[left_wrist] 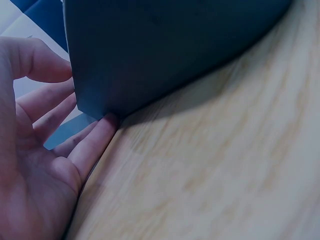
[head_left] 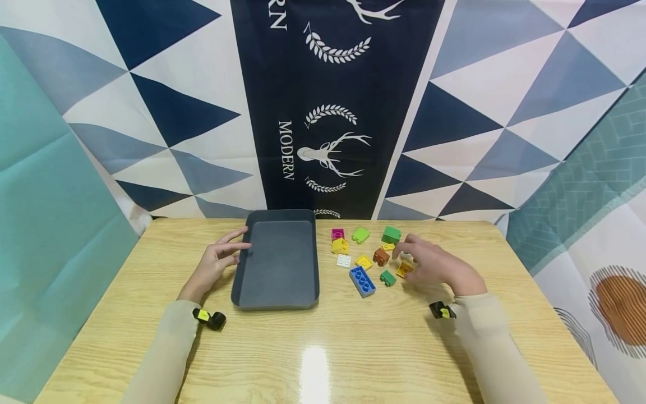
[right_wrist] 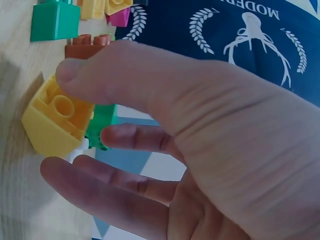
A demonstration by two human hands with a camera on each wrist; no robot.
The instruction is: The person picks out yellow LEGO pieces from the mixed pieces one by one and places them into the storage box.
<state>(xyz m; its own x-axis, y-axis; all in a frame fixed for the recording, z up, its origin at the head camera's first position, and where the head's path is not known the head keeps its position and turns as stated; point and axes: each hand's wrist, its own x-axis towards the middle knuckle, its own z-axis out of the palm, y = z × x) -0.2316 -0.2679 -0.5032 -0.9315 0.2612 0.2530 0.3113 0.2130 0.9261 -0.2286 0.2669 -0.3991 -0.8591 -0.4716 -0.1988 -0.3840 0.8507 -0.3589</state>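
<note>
A dark grey rectangular tray (head_left: 277, 306) lies on the left half of the table. My left hand (head_left: 214, 269) is at its left side, fingers extended toward the rim; in the left wrist view the fingertips (left_wrist: 109, 120) meet the tray's wall (left_wrist: 150, 55). To the right, my right hand (head_left: 434, 266) hovers at the edge of a group of toy building bricks, thumb and fingers spread apart. Closest to it is an orange-yellow brick (head_left: 405, 269), which the thumb (right_wrist: 75, 75) overlaps in the right wrist view. Behind the hand, a white piece (head_left: 406, 255) is partly hidden.
Between tray and right hand lie a blue brick (head_left: 362, 281), a brown brick (head_left: 381, 257), small green brick (head_left: 387, 278), larger green brick (head_left: 391, 234), lime brick (head_left: 360, 235), magenta brick (head_left: 337, 234), white brick (head_left: 344, 260) and several yellow ones. Patterned cloth (head_left: 202, 112) hangs behind the table.
</note>
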